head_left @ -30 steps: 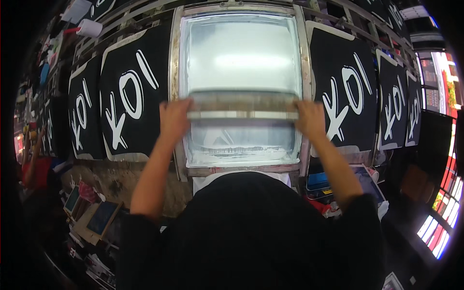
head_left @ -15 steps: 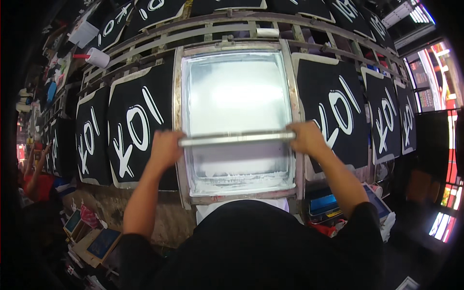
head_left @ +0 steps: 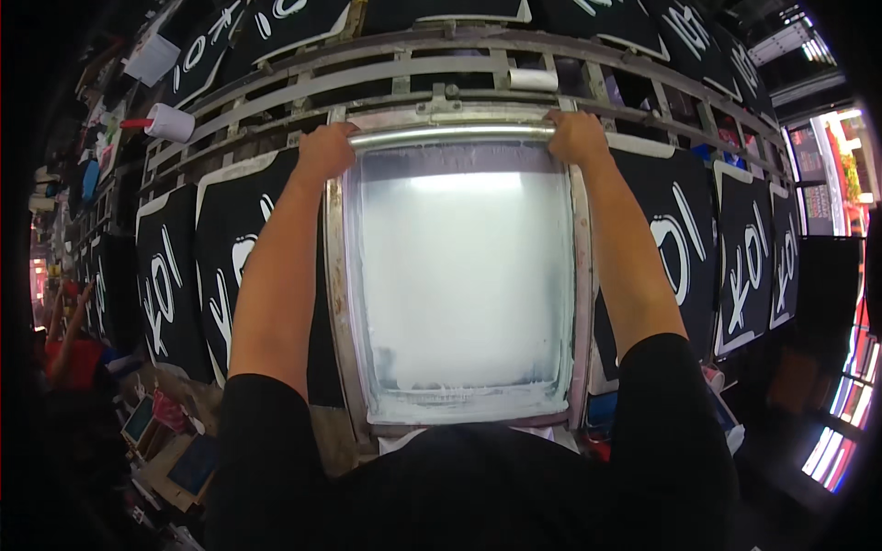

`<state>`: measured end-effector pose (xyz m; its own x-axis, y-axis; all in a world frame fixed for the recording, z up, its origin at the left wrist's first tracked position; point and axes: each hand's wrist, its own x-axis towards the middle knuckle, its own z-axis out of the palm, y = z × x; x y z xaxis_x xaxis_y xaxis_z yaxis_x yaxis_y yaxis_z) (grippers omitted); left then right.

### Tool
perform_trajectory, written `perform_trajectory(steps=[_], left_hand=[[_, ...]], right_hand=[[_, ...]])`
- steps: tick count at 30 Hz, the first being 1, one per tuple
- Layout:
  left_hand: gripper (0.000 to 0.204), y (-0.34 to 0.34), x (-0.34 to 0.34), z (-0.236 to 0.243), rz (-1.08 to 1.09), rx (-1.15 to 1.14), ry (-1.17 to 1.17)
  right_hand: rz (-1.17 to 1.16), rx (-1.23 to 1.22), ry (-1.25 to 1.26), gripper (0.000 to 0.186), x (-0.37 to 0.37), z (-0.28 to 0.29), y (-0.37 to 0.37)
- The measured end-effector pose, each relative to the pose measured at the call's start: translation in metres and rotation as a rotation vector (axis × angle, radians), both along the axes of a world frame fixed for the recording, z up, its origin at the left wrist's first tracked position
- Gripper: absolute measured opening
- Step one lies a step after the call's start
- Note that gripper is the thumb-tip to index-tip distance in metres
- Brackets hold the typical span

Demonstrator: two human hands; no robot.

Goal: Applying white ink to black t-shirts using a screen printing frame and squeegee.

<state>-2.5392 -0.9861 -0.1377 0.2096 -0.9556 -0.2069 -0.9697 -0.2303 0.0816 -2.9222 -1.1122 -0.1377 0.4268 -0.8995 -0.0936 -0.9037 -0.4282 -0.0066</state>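
A long squeegee spans the far end of a screen-printing frame. At its left end my left hand is closed around it, and my right hand grips the other end. Both arms are stretched out over the frame's sides. The mesh is coated with whitish ink, thicker along the near edge. What lies beneath the screen is hidden.
Black printed fabric panels lie on boards to the left, with more panels to the right. Metal rails run behind the frame, carrying a white roll. A white tub with a red handle stands far left. Another person is at the left.
Both hands have pushed the squeegee away from me, from the middle of the screen to its far end. My arms are now straighter, and the view has shifted forward slightly.
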Motion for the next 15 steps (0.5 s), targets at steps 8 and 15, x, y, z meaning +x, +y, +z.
perform_trajectory(steps=[8,15], left_hand=[[0.046,0.148,-0.046,0.009,-0.096,0.088,-0.029],[0.041,0.392,-0.116,0.006,-0.161,-0.007,0.121]], right_hand=[[0.017,0.126,0.018,0.046,-0.050,0.002,0.156],[-0.008,0.210,-0.150,0.037,-0.134,0.000,0.407]])
